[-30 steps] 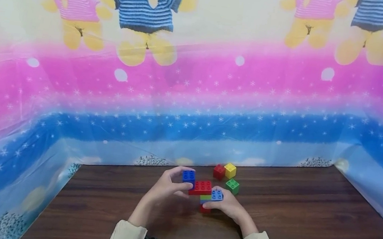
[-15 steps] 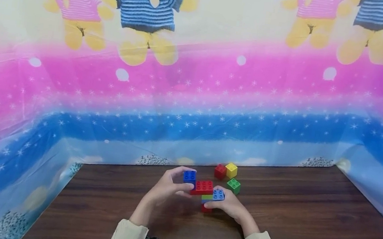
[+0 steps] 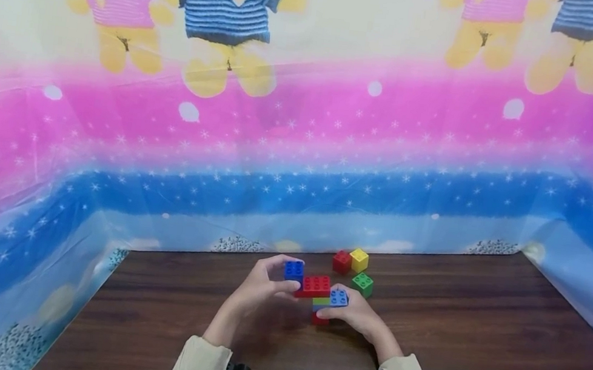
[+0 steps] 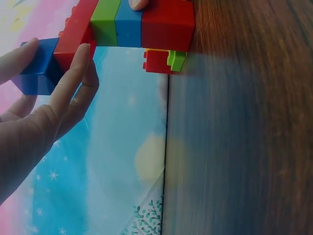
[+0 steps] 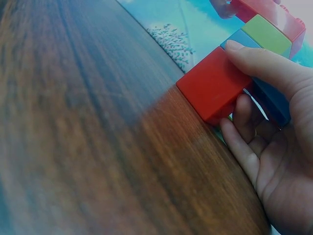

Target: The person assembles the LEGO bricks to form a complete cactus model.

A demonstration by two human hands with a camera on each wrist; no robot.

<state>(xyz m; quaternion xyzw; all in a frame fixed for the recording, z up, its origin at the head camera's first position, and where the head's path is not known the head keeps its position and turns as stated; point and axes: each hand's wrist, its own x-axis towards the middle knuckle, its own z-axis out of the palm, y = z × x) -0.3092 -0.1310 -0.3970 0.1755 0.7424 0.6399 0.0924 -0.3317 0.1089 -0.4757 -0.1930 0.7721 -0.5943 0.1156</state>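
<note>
A joined structure of toy building bricks stands on the table between both hands. Its long red brick [image 3: 316, 285] lies on a green brick [image 4: 105, 23], above a light blue brick [image 3: 338, 298] and a red bottom brick [image 5: 213, 85]. On the long brick's left end sits a dark blue brick [image 3: 294, 270]. My left hand [image 3: 257, 286] pinches that dark blue brick, with fingertips touching the long red brick in the left wrist view. The right hand [image 3: 356, 312] grips the structure low down, thumb on the light blue brick's side; some of its fingers are hidden in the head view.
Behind the structure, loose bricks lie on the dark wooden table [image 3: 449, 337]: a red brick [image 3: 342, 261], a yellow brick [image 3: 359, 259] and a green brick [image 3: 362, 284]. A printed cloth [image 3: 298, 167] borders the table at the back and sides.
Both hands keep their hold on the brick structure. The whole head view has shifted slightly; nothing on the table has visibly moved.
</note>
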